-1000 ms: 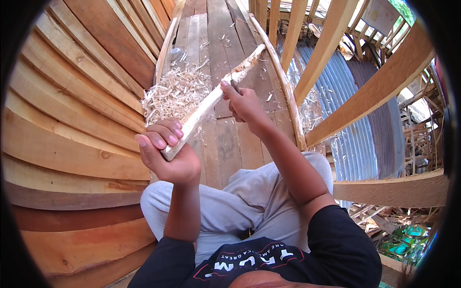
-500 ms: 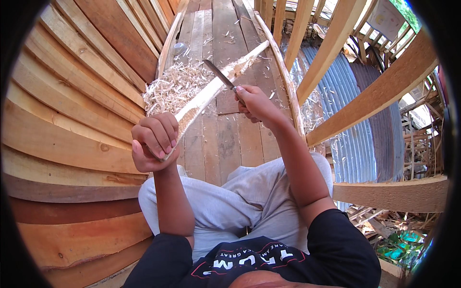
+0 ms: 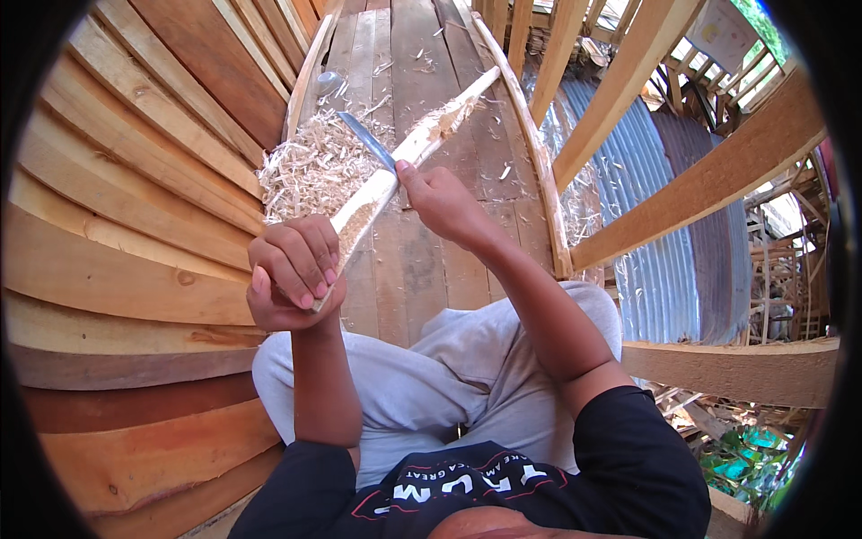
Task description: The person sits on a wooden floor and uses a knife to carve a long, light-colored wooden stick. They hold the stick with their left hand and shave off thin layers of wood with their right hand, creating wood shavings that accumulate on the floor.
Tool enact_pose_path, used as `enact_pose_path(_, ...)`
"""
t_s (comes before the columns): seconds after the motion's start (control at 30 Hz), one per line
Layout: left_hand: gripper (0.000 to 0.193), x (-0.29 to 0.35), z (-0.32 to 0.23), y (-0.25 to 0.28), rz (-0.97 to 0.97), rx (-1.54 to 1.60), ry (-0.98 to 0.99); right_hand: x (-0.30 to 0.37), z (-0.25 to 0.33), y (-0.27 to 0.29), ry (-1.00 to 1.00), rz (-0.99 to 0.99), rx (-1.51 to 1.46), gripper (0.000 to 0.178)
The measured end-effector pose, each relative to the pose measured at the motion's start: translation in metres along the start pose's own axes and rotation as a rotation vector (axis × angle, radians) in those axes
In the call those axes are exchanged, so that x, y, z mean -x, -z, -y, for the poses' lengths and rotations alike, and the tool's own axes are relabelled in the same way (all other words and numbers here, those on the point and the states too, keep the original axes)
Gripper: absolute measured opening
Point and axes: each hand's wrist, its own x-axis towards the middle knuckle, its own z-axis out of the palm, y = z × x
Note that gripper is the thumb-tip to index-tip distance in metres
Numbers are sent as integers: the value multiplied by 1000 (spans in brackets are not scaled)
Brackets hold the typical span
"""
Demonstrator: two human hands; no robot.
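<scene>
My left hand is wrapped round the near end of a long, pale, whittled wooden stick. The stick slants away to the right, its tapered far end lying by the right-hand rail, with rough, ragged wood near that end. In my right hand is a knife, gripped by a handle that my fingers hide. The blade crosses the stick about midway and points to the far left. My right thumb rests close to the stick, at the base of the blade.
A heap of wood shavings lies left of the stick on the plank floor. Behind it sits a small clear, round object. Wooden boards wall the left side. Posts and a rail border the right, above corrugated metal sheets.
My right hand and the knife have moved left and nearer along the stick, and the blade has turned to show its flat side. My left hand keeps its hold, shifted only slightly.
</scene>
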Motion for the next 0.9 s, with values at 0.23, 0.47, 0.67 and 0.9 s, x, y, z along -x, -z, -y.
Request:
enact_pose_path(0.23, 45, 0, 2, 1, -64, -1, -9, 4, 6, 1, 38, -92, 94, 71)
enact_pose_path(0.47, 45, 2, 4, -3, -159, -15, -22, -9, -7, 9, -25, -190, 125, 69)
enact_pose_path(0.67, 44, 0, 2, -4, -244, -13, -29, -24, -19, 12, -110, -247, 64, 68)
enact_pose_path(0.9, 45, -1, -7, -7, -222, 15, -23, -21, -27, 13, -154, -99, 26, 66)
